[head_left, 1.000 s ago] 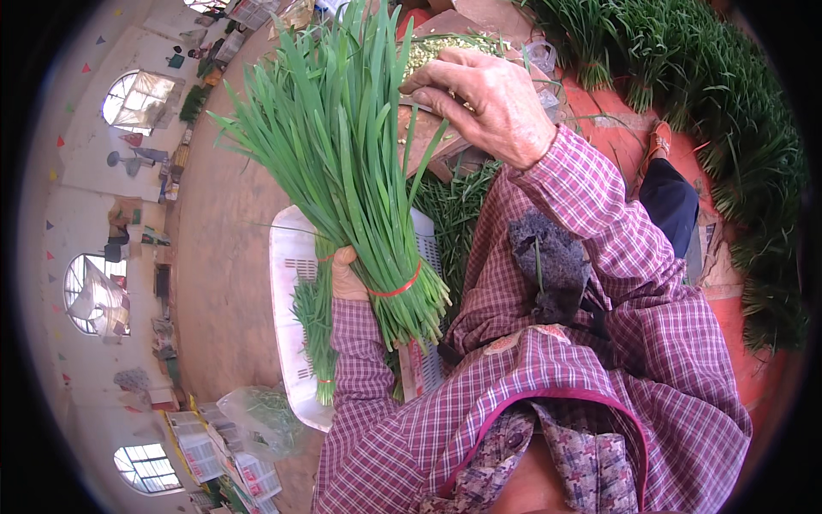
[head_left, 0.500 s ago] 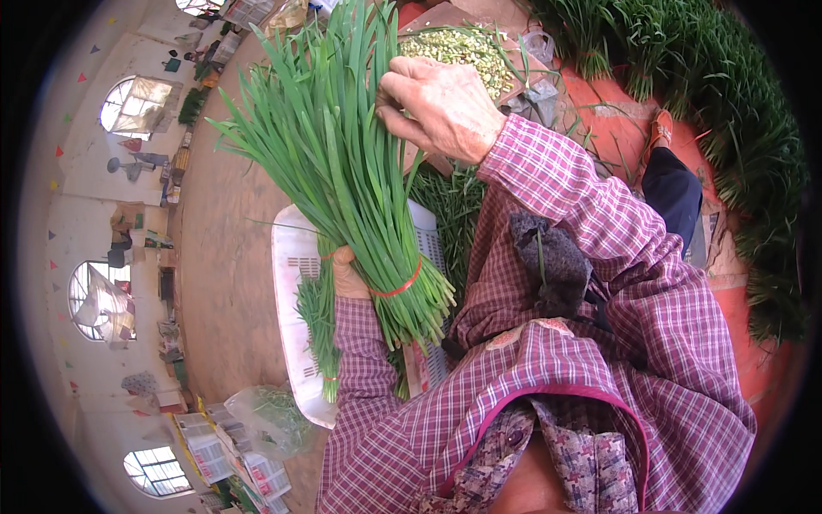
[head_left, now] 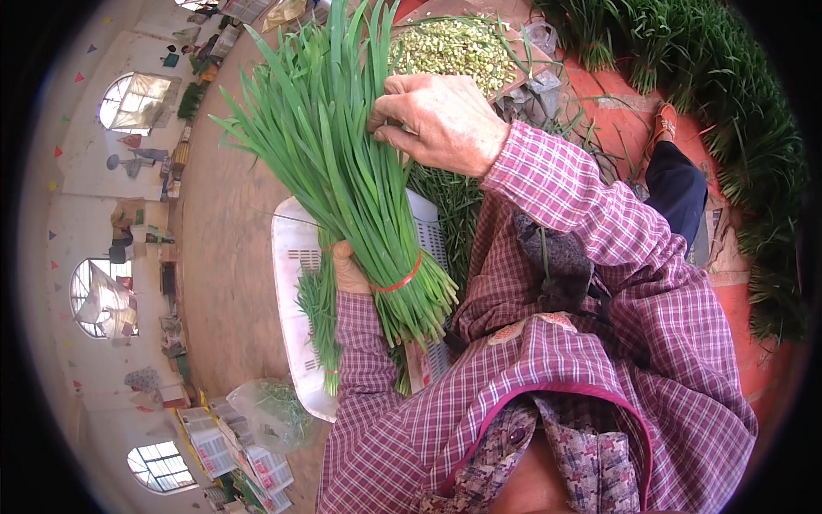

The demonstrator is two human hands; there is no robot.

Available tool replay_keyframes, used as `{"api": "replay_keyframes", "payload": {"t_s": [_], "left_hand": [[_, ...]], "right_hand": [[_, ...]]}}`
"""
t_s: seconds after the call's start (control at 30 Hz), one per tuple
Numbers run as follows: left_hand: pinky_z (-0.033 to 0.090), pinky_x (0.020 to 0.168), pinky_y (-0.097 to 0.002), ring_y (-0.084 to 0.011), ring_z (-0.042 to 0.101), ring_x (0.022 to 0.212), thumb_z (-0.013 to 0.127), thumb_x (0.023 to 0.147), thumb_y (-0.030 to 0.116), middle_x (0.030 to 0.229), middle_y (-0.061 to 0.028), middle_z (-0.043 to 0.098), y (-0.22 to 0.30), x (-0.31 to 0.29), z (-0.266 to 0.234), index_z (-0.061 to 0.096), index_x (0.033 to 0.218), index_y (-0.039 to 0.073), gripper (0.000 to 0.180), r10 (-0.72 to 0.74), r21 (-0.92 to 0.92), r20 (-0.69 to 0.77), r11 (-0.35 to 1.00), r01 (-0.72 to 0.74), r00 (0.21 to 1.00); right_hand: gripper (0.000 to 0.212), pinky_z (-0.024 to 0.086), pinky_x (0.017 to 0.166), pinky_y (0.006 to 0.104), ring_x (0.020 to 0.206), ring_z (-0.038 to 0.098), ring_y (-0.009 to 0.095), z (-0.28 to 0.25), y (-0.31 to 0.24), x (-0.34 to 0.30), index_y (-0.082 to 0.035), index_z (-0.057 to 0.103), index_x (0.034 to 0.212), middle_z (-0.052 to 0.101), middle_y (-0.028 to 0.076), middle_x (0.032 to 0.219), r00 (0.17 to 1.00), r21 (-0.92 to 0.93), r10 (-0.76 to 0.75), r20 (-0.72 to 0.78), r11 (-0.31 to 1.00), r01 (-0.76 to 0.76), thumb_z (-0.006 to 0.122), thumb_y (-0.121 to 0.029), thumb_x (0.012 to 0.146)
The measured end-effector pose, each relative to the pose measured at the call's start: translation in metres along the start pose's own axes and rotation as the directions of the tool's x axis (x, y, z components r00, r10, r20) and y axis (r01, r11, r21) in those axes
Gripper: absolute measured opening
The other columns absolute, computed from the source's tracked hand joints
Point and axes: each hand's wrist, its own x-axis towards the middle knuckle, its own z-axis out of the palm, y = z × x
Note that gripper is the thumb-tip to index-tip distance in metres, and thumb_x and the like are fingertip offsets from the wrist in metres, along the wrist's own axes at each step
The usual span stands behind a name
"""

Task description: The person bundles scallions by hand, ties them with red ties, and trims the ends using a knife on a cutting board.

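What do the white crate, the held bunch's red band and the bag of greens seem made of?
White crate: probably moulded plastic, smooth, with slotted walls.
Red band: perhaps rubber or plastic, finish unclear; it rings the green bunch snugly.
Bag of greens: likely thin plastic film, glossy and see-through.

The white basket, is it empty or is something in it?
Not empty: a smaller green bundle lies inside the white basket, beside the left sleeve. How full it is, I cannot tell, because the big bundle hides part.
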Motion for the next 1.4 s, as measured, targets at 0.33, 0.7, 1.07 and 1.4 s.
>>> {"api": "replay_keyframes", "payload": {"t_s": [0.33, 0.7, 1.07, 1.4], "left_hand": [[0.06, 0.093, -0.0412, -0.0268, 0.069, 0.106, 0.085, 0.07, 0.03, 0.124, -0.0114, 0.068, 0.001, 0.002, 0.001, 0.059, 0.133, 0.003, 0.074, -0.066, -0.128, -0.008, 0.99, 0.065, 0.998], [0.06, 0.092, -0.0445, -0.0293, 0.069, 0.107, 0.085, 0.072, 0.018, 0.125, -0.0125, 0.068, 0.013, 0.001, 0.023, 0.058, 0.135, 0.004, 0.07, -0.145, -0.288, 0.1, 0.943, 0.168, 0.984], [0.062, 0.089, -0.0437, -0.0288, 0.07, 0.104, 0.078, 0.077, 0.008, 0.125, -0.0133, 0.067, 0.022, -0.007, 0.016, 0.053, 0.137, 0.0, 0.066, -0.174, -0.224, 0.13, 0.954, 0.2, 0.976], [0.055, 0.087, -0.0309, -0.0172, 0.065, 0.1, 0.071, 0.088, 0.021, 0.128, -0.0081, 0.064, 0.02, -0.01, 0.006, 0.048, 0.143, 0.0, 0.063, -0.125, -0.053, 0.177, 0.989, 0.136, 0.976]], "right_hand": [[0.028, 0.056, 0.065, 0.0338, 0.071, 0.07, 0.02, 0.028, 0.002, -0.005, -0.003, 0.07, 0.095, 0.071, 0.009, 0.082, 0.927, 0.478, 0.307, 0.216, 0.795, -0.374, 0.073, -0.03, 0.089], [0.01, 0.03, 0.041, 0.0191, 0.05, 0.038, 0.003, 0.041, -0.02, -0.022, -0.011, 0.052, 0.101, 0.053, -0.004, 0.079, 0.7, 0.833, 0.452, 0.553, -0.328, -0.446, 0.059, -0.018, 0.102], [0.021, 0.045, 0.061, 0.028, 0.065, 0.055, 0.011, -0.037, -0.013, 0.02, -0.002, 0.063, 0.097, 0.059, 0.0, 0.075, 0.986, 0.589, 0.137, -0.093, 0.806, -0.057, 0.064, -0.023, 0.097], [0.014, 0.054, 0.063, 0.0488, 0.072, 0.067, 0.039, 0.0, 0.0, 0.026, -0.007, 0.061, 0.098, 0.067, 0.016, 0.074, 0.991, 0.123, -0.064, -0.114, 0.989, 0.078, 0.061, -0.019, 0.091]]}}
